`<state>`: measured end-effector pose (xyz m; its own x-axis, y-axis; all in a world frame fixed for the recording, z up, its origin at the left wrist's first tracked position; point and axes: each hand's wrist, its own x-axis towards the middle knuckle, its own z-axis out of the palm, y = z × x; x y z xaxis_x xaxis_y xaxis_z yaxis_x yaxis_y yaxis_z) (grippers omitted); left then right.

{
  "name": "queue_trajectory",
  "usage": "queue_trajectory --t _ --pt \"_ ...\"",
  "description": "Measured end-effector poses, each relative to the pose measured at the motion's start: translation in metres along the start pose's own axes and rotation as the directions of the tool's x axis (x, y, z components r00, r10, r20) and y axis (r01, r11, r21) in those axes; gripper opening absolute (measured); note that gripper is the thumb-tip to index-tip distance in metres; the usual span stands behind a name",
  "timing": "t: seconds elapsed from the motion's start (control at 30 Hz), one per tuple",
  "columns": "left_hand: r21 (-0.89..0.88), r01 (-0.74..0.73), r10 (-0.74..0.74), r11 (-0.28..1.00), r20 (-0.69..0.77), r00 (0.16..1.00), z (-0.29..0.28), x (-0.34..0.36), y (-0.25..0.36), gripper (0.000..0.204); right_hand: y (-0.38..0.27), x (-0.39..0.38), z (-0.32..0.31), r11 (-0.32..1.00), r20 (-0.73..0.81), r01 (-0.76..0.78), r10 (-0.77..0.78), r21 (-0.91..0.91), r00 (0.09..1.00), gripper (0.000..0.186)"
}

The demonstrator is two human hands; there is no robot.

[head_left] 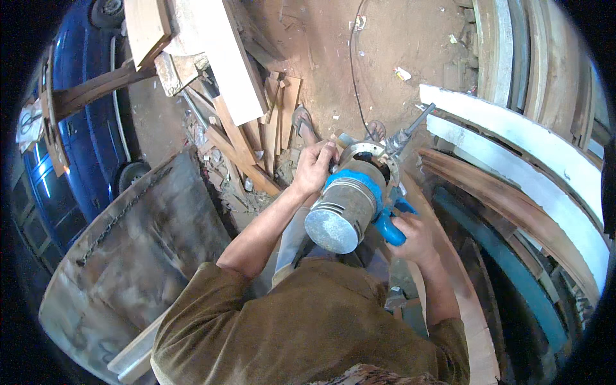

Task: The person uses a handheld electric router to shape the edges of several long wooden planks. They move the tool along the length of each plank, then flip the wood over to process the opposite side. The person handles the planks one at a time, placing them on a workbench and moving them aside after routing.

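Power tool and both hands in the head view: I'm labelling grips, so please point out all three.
Power tool [354,197], head view: on its grey cylindrical body.
Left hand [313,168], head view: on the back of the hand.
Right hand [416,239], head view: on the back of the hand.

Moderate, diffuse light; white plank [226,61] far left nearly washed out; glare streaks on blue vehicle [82,151], left; deep shadow near right; white board [523,136] at right bowed by fisheye; corners black.
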<state>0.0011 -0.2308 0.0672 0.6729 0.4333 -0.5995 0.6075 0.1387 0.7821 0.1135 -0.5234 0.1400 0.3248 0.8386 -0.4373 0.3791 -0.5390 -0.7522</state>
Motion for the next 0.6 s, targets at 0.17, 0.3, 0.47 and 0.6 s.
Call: queue_trajectory --t 0.17,0.3,0.47,0.6 --pt "-0.004 0.061 -0.061 0.998 0.044 0.997 -0.027 0.022 -0.032 0.045 -0.007 0.028 0.048 0.995 -0.078 0.006 0.001 0.102 0.997 0.034" --pt "0.057 -0.064 0.061 0.996 0.051 0.997 -0.061 0.038 -0.039 0.049 -0.016 0.055 0.084 0.99 -0.117 0.013 0.004 0.142 0.993 0.033" --pt "0.115 -0.067 0.061 0.991 0.055 0.997 -0.103 0.054 -0.029 0.051 -0.025 0.089 0.116 0.989 -0.139 0.047 -0.028 0.141 0.99 0.032" --pt "0.081 -0.103 0.102 0.991 0.011 0.995 -0.134 0.06 -0.026 0.048 -0.041 0.13 0.105 0.974 -0.311 0.201 -0.161 0.1 0.937 0.029"
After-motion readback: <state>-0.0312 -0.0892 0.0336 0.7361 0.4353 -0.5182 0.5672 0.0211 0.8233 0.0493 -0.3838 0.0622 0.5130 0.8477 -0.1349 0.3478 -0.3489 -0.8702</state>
